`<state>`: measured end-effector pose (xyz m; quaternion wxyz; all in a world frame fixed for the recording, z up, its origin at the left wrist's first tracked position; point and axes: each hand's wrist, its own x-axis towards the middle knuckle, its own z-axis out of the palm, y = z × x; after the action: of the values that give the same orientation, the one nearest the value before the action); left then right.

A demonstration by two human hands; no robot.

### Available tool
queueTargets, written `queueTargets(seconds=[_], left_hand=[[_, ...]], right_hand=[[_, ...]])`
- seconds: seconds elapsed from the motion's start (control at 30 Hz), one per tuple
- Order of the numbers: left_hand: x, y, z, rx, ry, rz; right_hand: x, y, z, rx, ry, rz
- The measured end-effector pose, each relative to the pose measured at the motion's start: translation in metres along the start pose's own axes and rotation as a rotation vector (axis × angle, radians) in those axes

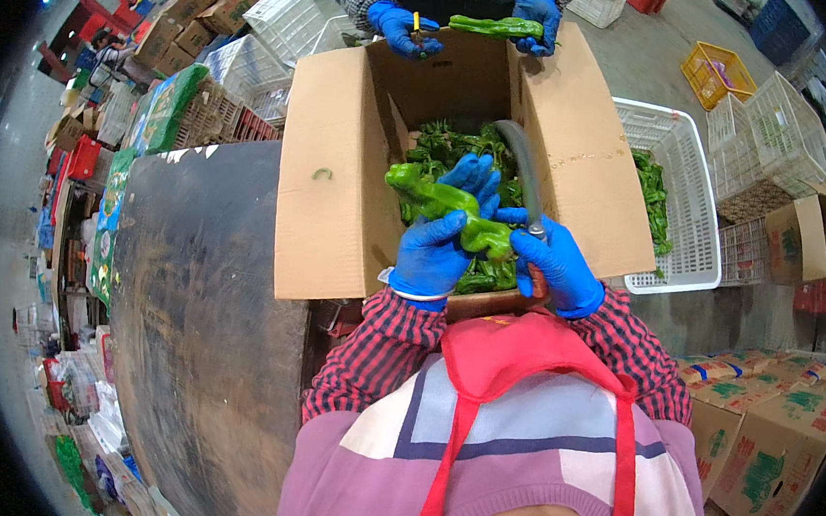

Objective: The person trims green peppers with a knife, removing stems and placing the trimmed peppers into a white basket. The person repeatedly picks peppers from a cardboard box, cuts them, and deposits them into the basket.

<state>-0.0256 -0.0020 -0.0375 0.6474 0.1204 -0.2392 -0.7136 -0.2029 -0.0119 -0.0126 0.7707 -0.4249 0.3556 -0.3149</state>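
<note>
A long, twisted green pepper (437, 199) lies in my left hand (433, 255), its gloved fingers curled around it above an open cardboard box (320, 183). My right hand (562, 270), also in a blue glove, grips the handle of a sickle (525, 165) beside the pepper's lower end. The curved grey blade points away from me, over the box. More green peppers (446, 146) and leafy bits fill the box below my hands. Across the box, another person's gloved hand (538, 20) holds a long green pepper (494, 27); their other hand (402, 32) holds a small yellow-handled tool (416, 25).
A dark worn tabletop (204, 329) stretches along the left of the box. To the right stands a white plastic basket (702, 223) with green peppers. Printed cartons (766, 460) are stacked at lower right, and white crates (286, 25) stand behind at upper left.
</note>
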Motion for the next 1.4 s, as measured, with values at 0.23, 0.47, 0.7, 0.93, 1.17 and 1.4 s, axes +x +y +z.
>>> queueTargets(seconds=[0.23,0.47,0.7,0.93,1.17,1.4], left_hand=[[0.007,0.003,0.012,0.116,-0.051,0.008],[0.004,0.014,0.018,0.145,-0.036,0.087],[0.004,0.011,0.014,0.307,-0.049,0.121],[-0.002,0.006,0.005,0.317,0.147,-0.062],[-0.012,0.002,-0.013,0.525,0.228,-0.311],[-0.014,-0.002,-0.028,0.611,0.341,-0.504]], right_hand=[[-0.005,0.004,0.001,-0.002,0.083,-0.075],[-0.005,0.006,-0.011,-0.122,0.333,-0.328],[-0.005,0.012,-0.016,-0.089,0.383,-0.415],[-0.015,0.005,-0.017,-0.106,0.373,-0.444],[-0.015,0.009,-0.023,-0.151,0.326,-0.494],[-0.014,0.025,-0.032,-0.336,0.454,-0.254]])
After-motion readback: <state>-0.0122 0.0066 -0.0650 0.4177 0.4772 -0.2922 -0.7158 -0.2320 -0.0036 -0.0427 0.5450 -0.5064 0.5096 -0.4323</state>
